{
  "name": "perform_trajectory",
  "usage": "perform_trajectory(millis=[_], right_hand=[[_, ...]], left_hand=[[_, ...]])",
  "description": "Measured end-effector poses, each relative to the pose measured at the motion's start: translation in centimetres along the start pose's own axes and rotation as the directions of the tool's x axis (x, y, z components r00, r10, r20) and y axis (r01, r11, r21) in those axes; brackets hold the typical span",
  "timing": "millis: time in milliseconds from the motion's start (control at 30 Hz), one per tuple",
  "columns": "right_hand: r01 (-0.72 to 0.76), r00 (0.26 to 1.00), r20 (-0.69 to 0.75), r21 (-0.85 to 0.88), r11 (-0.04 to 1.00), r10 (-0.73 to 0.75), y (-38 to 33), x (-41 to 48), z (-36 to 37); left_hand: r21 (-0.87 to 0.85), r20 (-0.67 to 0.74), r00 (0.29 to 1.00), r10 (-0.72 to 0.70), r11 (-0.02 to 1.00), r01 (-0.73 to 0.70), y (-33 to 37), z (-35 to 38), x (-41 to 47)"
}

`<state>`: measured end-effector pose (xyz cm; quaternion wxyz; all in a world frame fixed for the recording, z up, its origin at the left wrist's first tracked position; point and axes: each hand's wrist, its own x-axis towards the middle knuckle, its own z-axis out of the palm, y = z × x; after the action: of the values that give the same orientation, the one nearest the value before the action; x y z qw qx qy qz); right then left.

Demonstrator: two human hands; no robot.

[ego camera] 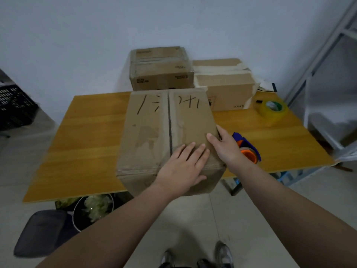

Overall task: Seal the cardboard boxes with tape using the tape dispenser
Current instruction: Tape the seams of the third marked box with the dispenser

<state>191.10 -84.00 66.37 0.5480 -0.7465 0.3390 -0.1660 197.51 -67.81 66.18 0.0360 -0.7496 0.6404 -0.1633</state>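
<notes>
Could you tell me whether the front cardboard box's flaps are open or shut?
Shut: the brown marker-scribbled cardboard box has flaps lying flat, meeting along a dark centre seam.

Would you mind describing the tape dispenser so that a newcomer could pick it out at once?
Start at the wooden table, where a large cardboard box with black handwriting sits at the near edge. Just right of that box, behind the right hand, lies the tape dispenser. It is blue with an orange hub, unlike the loose yellowish tape roll farther back.
</notes>
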Motion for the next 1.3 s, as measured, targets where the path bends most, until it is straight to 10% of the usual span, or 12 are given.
perform_trajectory(millis=[200, 400, 667, 900, 1067, 1167, 1300], right_hand=[[-0.209, 0.975, -0.044, 0.154, 0.966, 0.218, 5.7, 2.0, -7.2], [-0.200, 0.971, -0.002, -0.556, 0.807, 0.240, 12.4, 6.0, -13.4], [-0.149, 0.939, 0.112, -0.722, 0.675, 0.327, 15.9, 7.6, -11.9], [-0.180, 0.970, 0.030, -0.571, 0.801, 0.240, 15.1, 8.6, -12.1], [0.136, 0.984, -0.086, -0.225, 0.965, -0.159, 7.4, 8.2, -15.1], [0.378, 0.902, -0.147, -0.181, 0.908, -0.405, 1.8, 6.7, -16.6], [0.487, 0.868, -0.041, -0.118, 0.865, -0.494, -3.2, 3.2, -15.7]], left_hand=[[-0.018, 0.058, 0.995, -0.080, 0.997, 0.081, 1.7, 0.8, 6.2], [-0.023, 0.031, 0.985, -0.169, 0.985, 0.170, 2.7, 1.4, 9.7], [-0.093, 0.017, 0.930, -0.366, 0.926, 0.366, 4.7, 1.2, 9.6], [-0.125, 0.026, 0.918, -0.397, 0.909, 0.397, 6.1, 1.9, 7.0], [-0.276, 0.153, 0.904, -0.399, 0.861, 0.427, 4.9, 0.8, 7.6], [-0.616, 0.302, 0.817, -0.492, 0.553, 0.560, 3.6, -1.7, 8.7], [-0.791, 0.611, 0.646, -0.457, -0.363, 0.492, 1.3, -6.3, 9.4]])
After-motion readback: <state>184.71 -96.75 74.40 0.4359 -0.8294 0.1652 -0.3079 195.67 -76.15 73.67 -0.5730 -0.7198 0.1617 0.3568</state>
